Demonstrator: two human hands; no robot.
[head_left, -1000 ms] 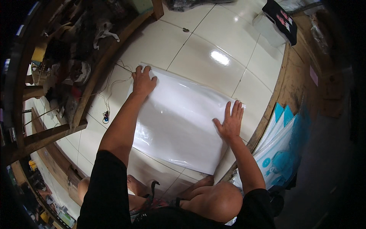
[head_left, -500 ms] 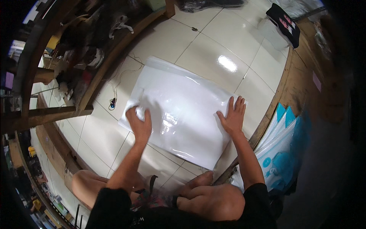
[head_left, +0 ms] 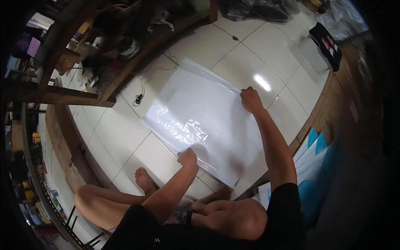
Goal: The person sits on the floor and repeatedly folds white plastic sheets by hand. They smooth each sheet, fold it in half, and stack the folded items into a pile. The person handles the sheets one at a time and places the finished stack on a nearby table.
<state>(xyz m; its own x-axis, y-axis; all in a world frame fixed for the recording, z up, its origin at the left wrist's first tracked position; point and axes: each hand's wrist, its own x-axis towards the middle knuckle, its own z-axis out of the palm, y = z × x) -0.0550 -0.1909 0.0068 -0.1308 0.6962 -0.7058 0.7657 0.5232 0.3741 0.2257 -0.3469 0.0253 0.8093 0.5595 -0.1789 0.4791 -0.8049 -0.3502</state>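
Observation:
A large white sheet with a glossy, clear-plastic-like surface (head_left: pixel 200 104) lies on the tiled floor before me, wrinkled and shining near its left and near side. My left hand (head_left: pixel 188 157) is closed at its near edge, fingers curled over the rim. At the far right edge, my right hand (head_left: pixel 251 99) is also closed, gripping the plastic there. The far edge looks folded or rolled into a narrow band. How many layers the sheet has I cannot tell.
A wooden shelf frame (head_left: pixel 137 54) with clutter stands at left; a small blue object with thin wires (head_left: pixel 137 100) lies beside it. On the right are a wooden ledge (head_left: pixel 333 100), blue-and-white packages (head_left: pixel 310 160) and a black cloth item (head_left: pixel 326 46). Dark plastic (head_left: pixel 258 9) lies far back.
My left hand has moved from the sheet's left part to its near edge. My right hand, flat and open before, is now closed on the far right edge. The whole view has shifted.

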